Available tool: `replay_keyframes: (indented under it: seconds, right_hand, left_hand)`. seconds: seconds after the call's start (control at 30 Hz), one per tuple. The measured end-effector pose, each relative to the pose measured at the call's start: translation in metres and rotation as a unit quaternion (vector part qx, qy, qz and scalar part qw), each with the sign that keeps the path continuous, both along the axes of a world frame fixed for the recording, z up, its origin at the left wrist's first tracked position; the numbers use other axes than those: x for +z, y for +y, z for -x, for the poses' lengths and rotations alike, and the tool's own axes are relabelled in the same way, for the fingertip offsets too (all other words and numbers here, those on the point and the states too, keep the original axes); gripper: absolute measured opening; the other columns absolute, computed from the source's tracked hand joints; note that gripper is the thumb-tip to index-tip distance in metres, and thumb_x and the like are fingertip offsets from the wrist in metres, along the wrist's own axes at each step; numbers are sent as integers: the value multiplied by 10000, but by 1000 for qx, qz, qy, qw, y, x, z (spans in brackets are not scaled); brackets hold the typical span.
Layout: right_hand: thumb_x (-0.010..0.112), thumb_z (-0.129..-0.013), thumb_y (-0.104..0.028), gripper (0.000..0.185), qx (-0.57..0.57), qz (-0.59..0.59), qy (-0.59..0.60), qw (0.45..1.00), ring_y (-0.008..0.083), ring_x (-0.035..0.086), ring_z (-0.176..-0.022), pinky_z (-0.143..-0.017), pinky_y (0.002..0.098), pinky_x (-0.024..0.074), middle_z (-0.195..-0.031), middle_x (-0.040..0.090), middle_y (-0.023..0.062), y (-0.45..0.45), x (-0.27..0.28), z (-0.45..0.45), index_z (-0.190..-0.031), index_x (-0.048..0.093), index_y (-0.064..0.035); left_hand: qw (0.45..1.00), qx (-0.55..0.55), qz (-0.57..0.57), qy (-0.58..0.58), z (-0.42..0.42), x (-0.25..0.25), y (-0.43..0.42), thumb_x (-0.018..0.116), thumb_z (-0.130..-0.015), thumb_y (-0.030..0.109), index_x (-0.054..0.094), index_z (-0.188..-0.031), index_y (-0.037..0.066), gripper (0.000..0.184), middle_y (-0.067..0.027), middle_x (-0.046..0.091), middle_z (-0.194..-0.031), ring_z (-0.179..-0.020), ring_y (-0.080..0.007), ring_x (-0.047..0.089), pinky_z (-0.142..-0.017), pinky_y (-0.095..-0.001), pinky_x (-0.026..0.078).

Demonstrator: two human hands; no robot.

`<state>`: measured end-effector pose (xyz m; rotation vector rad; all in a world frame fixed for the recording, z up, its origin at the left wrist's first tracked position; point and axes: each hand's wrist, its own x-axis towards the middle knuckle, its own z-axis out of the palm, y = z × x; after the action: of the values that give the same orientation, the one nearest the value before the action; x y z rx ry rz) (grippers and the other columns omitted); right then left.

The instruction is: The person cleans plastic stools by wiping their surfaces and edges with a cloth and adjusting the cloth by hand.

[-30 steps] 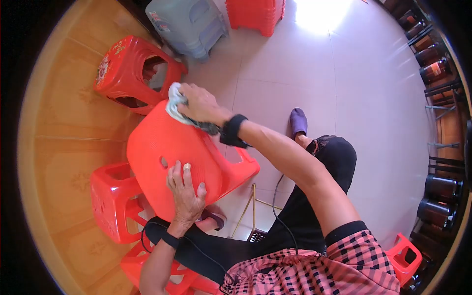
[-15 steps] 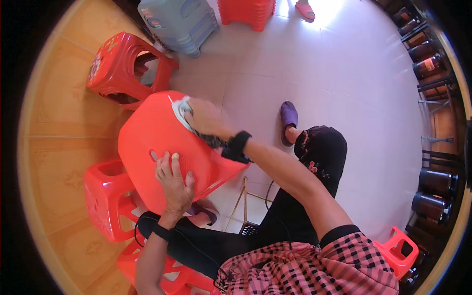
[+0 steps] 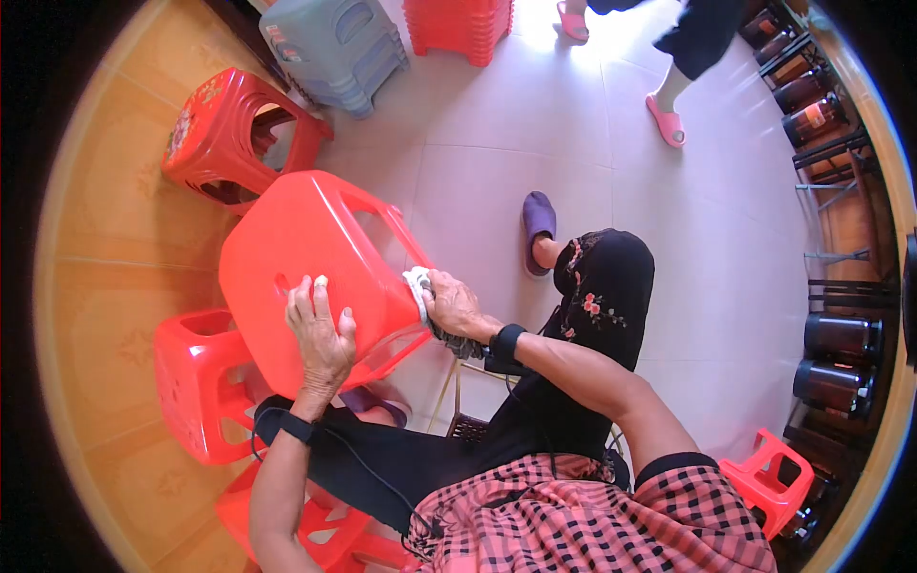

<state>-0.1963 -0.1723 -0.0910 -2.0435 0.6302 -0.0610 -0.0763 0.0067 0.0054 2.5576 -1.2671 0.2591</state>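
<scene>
A red plastic stool (image 3: 296, 248) stands in front of me, its seat partly under my left hand (image 3: 321, 339). That hand lies on the seat with fingers spread, close to the small hole. My right hand (image 3: 455, 307) is closed around a white and grey cloth (image 3: 418, 286), which touches the stool's right side, by the legs. The cloth's darker end hangs below my right hand.
Red stools stand at the upper left (image 3: 239, 134) and lower left (image 3: 196, 382). Grey stacked stools (image 3: 334, 48) and a red stack (image 3: 458, 29) are behind. Another person in pink slippers (image 3: 666, 122) is at the upper right. Dark jars (image 3: 841, 336) line the right side.
My right hand has moved with the cloth from the seat's far edge down to the stool's right side. My left hand stays on the seat. Another person has come into view at the top.
</scene>
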Motion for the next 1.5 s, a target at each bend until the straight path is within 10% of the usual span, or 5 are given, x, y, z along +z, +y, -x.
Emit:
replay_keyframes:
  seconds: [0.33, 0.43, 0.57, 0.77, 1.5]
  right_hand:
    - [473, -885, -346, 456, 18, -118, 289, 950, 393, 515, -1138, -961, 486, 411, -1188, 561, 238, -37, -106, -7, -1225, 506, -43]
    - [473, -851, -372, 453, -71, 8, 168, 983, 416, 506, -1103, -953, 511, 405, -1179, 552, 238, -59, -160, -46, -1130, 561, -26]
    - [483, -845, -359, 418, -87, -27, 64, 994, 448, 607, -939, -826, 521, 476, -971, 642, 259, -111, -83, -149, -980, 658, -4]
    - [427, -870, -293, 380, 72, -52, -79, 993, 433, 595, -961, -857, 499, 458, -992, 622, 286, -98, -104, -246, -977, 619, 17]
    - [464, -861, -332, 342, 86, 4, 103, 991, 408, 615, -934, -828, 480, 483, -956, 648, 215, -68, -130, -55, -994, 653, -79]
  left_hand:
    - [999, -1, -23, 32, 5, 15, -2, 563, -787, 211, 401, -1289, -24, 577, -246, 349, -1329, -1240, -417, 316, -1044, -540, 236]
    - [998, -1, -36, 60, 7, 21, -3, 541, -795, 224, 394, -1287, -32, 574, -255, 336, -1339, -1245, -427, 305, -1044, -548, 230]
    - [995, 8, -60, 80, 7, 24, -3, 534, -779, 214, 372, -1300, -22, 594, -237, 319, -1365, -1280, -415, 277, -1087, -521, 184]
    - [992, 3, -83, 91, 6, 23, 1, 496, -827, 284, 335, -1334, -21, 613, -245, 291, -1396, -1293, -424, 265, -1075, -535, 185]
    - [997, -14, -54, 60, 10, 23, -2, 533, -779, 208, 375, -1321, -3, 603, -217, 341, -1368, -1285, -395, 295, -1088, -505, 200]
